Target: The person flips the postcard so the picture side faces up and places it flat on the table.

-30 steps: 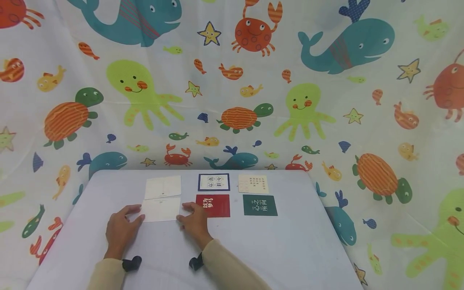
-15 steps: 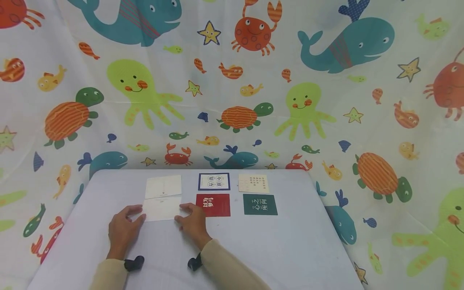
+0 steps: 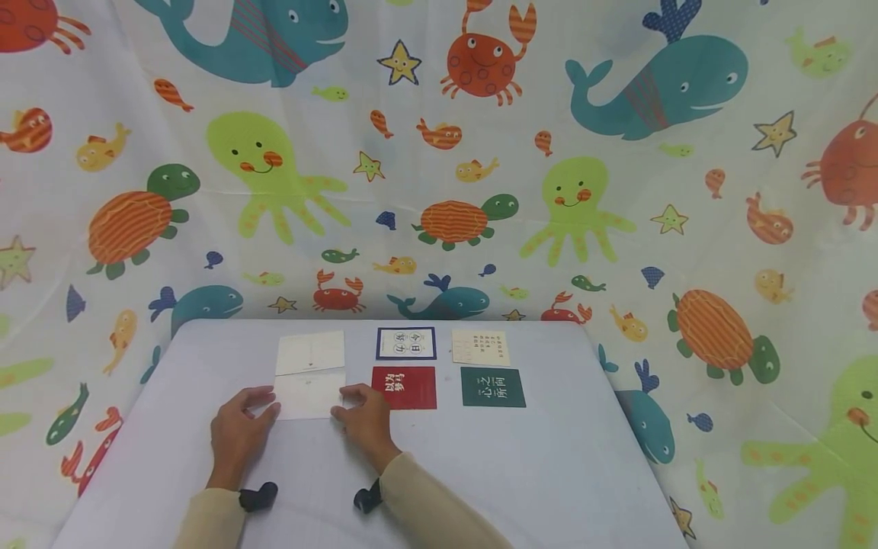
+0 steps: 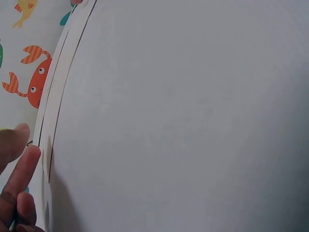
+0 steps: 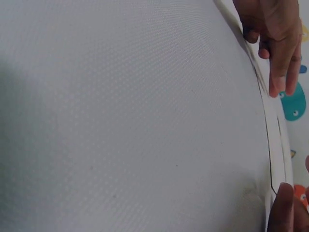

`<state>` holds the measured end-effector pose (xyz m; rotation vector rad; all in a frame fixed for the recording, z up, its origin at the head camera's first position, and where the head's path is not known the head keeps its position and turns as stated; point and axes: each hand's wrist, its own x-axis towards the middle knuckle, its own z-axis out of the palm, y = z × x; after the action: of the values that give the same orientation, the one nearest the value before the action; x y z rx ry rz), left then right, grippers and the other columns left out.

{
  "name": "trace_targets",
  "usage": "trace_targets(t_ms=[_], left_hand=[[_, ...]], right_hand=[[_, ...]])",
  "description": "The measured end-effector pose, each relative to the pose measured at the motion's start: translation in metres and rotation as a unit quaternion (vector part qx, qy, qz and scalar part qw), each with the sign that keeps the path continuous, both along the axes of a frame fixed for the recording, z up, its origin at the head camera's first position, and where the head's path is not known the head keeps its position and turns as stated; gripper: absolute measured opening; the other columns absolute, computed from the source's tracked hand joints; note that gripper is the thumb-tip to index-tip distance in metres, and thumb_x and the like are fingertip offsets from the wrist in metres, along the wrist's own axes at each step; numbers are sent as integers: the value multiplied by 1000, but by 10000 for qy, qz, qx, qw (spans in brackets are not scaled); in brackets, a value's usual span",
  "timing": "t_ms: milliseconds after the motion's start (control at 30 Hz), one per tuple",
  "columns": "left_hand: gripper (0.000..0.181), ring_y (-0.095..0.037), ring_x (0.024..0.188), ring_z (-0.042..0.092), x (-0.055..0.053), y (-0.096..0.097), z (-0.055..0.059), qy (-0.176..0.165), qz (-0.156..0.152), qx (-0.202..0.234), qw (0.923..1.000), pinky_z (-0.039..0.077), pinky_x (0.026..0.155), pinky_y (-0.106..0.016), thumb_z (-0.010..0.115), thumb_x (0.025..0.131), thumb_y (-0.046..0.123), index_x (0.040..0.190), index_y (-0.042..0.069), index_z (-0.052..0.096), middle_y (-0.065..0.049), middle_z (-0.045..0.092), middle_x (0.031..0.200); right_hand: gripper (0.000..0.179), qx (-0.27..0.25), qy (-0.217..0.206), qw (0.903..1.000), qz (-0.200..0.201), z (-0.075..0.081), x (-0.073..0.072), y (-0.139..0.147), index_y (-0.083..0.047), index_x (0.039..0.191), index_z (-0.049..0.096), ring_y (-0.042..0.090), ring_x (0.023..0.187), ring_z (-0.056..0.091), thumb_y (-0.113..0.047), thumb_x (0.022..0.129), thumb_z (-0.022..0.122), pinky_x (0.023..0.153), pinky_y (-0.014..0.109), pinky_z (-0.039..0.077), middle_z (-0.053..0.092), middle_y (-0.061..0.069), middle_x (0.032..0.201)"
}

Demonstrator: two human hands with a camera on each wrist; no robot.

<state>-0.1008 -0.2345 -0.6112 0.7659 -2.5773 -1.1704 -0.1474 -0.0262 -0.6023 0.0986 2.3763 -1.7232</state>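
A blank-looking white card [image 3: 310, 394] lies flat on the table in the head view, with a second white card [image 3: 311, 352] just beyond it, their edges meeting. My left hand [image 3: 238, 435] rests at the near card's left edge, its index finger and thumb spread along that side. At the opposite edge is my right hand [image 3: 368, 427], fingertips on or right beside the card, back of the fingers close to a red card [image 3: 420, 389]. In the left wrist view the cards show as a thin strip, and slightly bent left fingers [image 4: 26, 164] come up beside it.
Right of the red card lies a green card [image 3: 494, 387] with white writing. Behind them are a blue-bordered card [image 3: 406, 331] and a cream card [image 3: 469, 339]. The white-covered table [image 3: 549, 473] ends at a curtain [image 3: 384, 168] printed with sea animals.
My left hand has edged slightly right, and the near white card has shifted slightly right, straightening a little. My right hand stays almost in place at the card's right edge.
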Motion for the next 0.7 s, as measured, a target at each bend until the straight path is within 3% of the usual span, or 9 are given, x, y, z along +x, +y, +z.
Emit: trace_targets(t_ms=[100, 267, 333, 467, 700], left_hand=[[37, -36, 111, 61, 0, 1, 3, 106, 87, -277, 9995, 42, 83, -43, 72, 99, 19, 134, 8, 69, -19, 74, 131], [34, -36, 101, 57, 2, 2, 7, 263, 307, -623, 9972, 38, 75, -41, 74, 96, 14, 128, 6, 72, -22, 74, 126], [34, -37, 105, 59, 2, 3, 6, 230, 275, -537, 9979, 41, 80, -45, 73, 96, 14, 129, 5, 71, -22, 74, 127], [36, -40, 113, 62, 0, 5, 4, 116, 205, -266, 9994, 46, 89, -52, 72, 98, 17, 132, 6, 70, -21, 74, 131], [38, -38, 113, 63, 3, 4, 4, -10, 300, 113, 9995, 44, 84, -45, 71, 99, 18, 135, 7, 67, -21, 73, 133]], right_hand=[[32, 28, 21, 10000, 6, -1, -1, 0, -30, 114, 77, 10, 87, 68, -17, 87, 88, 79, 29, 60, 75, -11, 113], [32, 22, 9, 10000, -82, 1, -2, -1, -29, 114, 78, 12, 108, 69, -15, 87, 87, 79, 29, 62, 76, -11, 120], [31, 38, 16, 9999, -94, 2, -1, -2, -30, 113, 78, 14, 114, 68, -16, 87, 88, 80, 28, 62, 76, -10, 121], [30, 18, 44, 10000, -87, 5, 0, -3, -30, 111, 78, 15, 105, 70, -16, 86, 89, 82, 31, 63, 76, -9, 119], [26, -26, -102, 9997, -218, 7, 2, -2, -29, 108, 79, 11, 100, 67, -18, 87, 88, 87, 34, 61, 73, -13, 111]])
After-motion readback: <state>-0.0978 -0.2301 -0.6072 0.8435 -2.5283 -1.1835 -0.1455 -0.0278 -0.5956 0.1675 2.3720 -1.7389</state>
